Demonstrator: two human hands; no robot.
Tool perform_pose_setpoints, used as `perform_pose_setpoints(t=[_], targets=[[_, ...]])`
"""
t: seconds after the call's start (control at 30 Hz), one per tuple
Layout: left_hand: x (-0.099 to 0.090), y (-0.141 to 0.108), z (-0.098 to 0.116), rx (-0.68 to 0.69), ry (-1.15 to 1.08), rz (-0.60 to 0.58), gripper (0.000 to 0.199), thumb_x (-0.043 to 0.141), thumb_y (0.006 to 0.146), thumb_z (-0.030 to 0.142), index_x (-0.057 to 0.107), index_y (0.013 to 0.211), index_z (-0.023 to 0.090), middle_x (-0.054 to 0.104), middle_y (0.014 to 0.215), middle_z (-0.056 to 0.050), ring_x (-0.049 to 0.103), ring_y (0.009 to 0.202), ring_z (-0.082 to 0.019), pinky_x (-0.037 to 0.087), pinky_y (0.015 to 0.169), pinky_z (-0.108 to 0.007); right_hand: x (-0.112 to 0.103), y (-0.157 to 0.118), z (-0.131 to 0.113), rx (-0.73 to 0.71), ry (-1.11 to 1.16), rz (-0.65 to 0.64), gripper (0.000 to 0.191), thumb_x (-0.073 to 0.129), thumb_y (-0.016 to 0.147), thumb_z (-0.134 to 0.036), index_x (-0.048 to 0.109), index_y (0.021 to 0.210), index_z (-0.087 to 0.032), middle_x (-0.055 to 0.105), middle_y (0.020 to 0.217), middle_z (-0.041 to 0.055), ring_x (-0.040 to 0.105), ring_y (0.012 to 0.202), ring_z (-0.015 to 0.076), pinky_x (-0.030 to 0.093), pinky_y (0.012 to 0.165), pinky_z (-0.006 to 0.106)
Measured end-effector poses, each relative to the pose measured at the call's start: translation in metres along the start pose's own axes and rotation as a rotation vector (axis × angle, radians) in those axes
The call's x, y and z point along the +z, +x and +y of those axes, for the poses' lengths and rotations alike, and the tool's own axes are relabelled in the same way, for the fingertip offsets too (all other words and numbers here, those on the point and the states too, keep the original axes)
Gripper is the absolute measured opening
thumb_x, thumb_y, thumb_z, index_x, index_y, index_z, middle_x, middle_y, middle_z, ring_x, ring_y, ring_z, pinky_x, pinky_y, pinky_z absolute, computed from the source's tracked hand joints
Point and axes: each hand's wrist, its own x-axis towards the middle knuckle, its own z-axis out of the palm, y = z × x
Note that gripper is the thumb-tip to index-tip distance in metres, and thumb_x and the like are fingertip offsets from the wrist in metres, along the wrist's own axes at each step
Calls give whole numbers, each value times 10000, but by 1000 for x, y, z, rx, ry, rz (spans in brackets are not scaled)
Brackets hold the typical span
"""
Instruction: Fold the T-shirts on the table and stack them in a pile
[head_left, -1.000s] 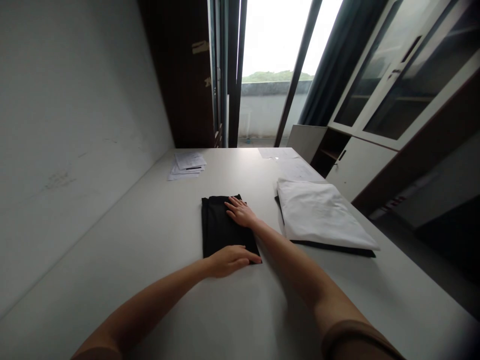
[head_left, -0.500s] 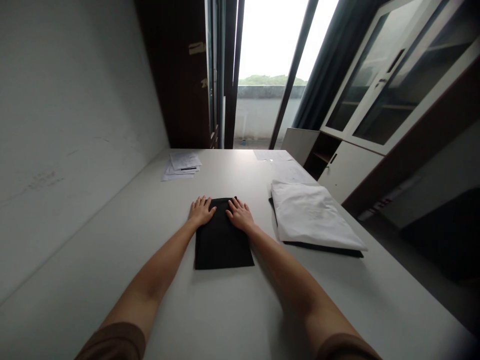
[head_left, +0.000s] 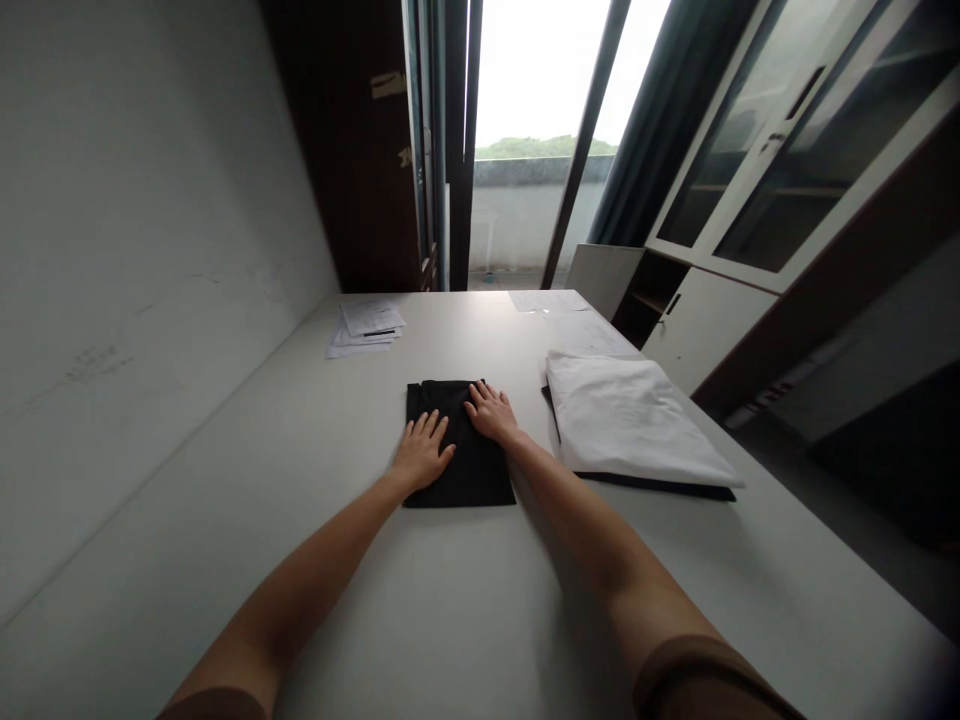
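Note:
A folded black cloth lies flat on the white table, in front of me. My left hand rests palm down on its left side, fingers spread and pointing away. Near the far right corner, my right hand also lies flat on the cloth with its fingers stretched out. Neither hand grips anything. Parts of the cloth's left and right edges are hidden beneath my hands.
To the right lies a folded white cloth on top of a black one. Papers with a dark pen sit at the far left, and more sheets at the far right. A wall borders the left side.
My left hand has moved nearer and inward, from the cloth's far left corner to its left side. The cloth sits slightly farther away; my right hand remains near its far right corner.

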Motion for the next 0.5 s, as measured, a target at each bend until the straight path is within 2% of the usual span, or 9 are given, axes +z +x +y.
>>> perform_pose_setpoints(t=[0.13,0.3,0.37,0.5], targets=[[4,8,-15,-74,-16,-15,687,402,1004,571,353,1603,237,275,1681,-106,227,1553,-322,207,1241,-546,-3,-8,-14,6,-1,13,609,392,1046,-475,397,1578,-181,263,1674,113,147,1570,288,176,1240,514],[8,13,-19,-114,-17,24,638,402,1010,520,370,1596,272,295,1677,-78,236,1550,-311,197,1243,-542,7,-45,-41,-101,15,71,569,370,1053,-443,442,1552,-179,368,1629,114,245,1543,257,178,1249,475],[8,15,-19,-136,-14,19,634,397,1011,513,370,1597,271,287,1680,-80,239,1546,-319,193,1240,-549,9,-58,-43,-114,7,77,558,357,1058,-445,455,1546,-193,371,1629,99,263,1537,251,173,1252,467],[5,15,-21,-164,-17,14,653,386,1007,547,375,1598,269,284,1680,-97,219,1544,-368,181,1228,-581,3,-67,-32,-51,-8,56,605,370,1051,-510,416,1572,-206,317,1653,102,235,1548,276,196,1238,494]])
